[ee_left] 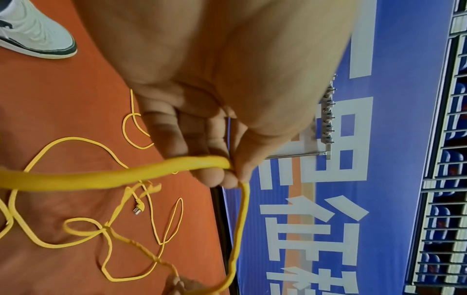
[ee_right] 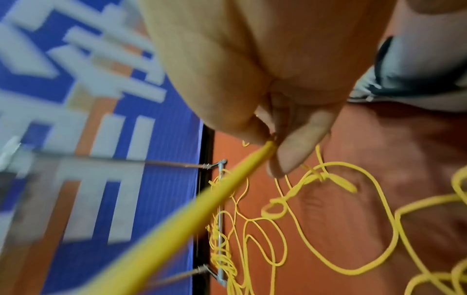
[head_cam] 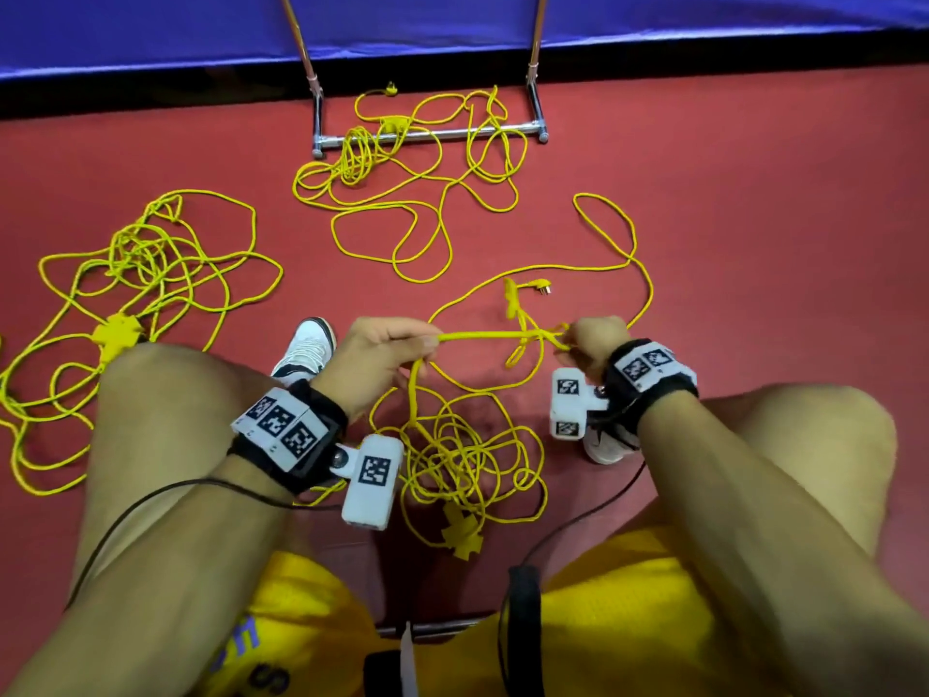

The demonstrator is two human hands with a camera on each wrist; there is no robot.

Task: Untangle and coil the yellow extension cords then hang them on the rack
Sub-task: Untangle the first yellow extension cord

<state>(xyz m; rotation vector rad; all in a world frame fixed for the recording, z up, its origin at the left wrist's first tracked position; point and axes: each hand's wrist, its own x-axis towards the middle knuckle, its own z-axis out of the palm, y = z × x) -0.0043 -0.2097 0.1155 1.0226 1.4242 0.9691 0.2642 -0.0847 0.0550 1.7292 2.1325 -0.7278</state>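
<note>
Both hands, left (head_cam: 387,352) and right (head_cam: 595,344), pinching one thin, round, knotted yellow cord (head_cam: 482,336) between them.

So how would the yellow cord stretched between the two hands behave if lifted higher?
Probably floppy: the cord only runs straight where the left hand and right hand tension it, drooping elsewhere. Likely to snag, given the knot. Probably light.

Left hand (head_cam: 387,354) and right hand (head_cam: 595,344) pinch one yellow cord (head_cam: 482,336) taut between them, knot at its 3 o'clock end. Rack (head_cam: 427,135) at 12, tangled cords on red floor (head_cam: 754,193).
</note>
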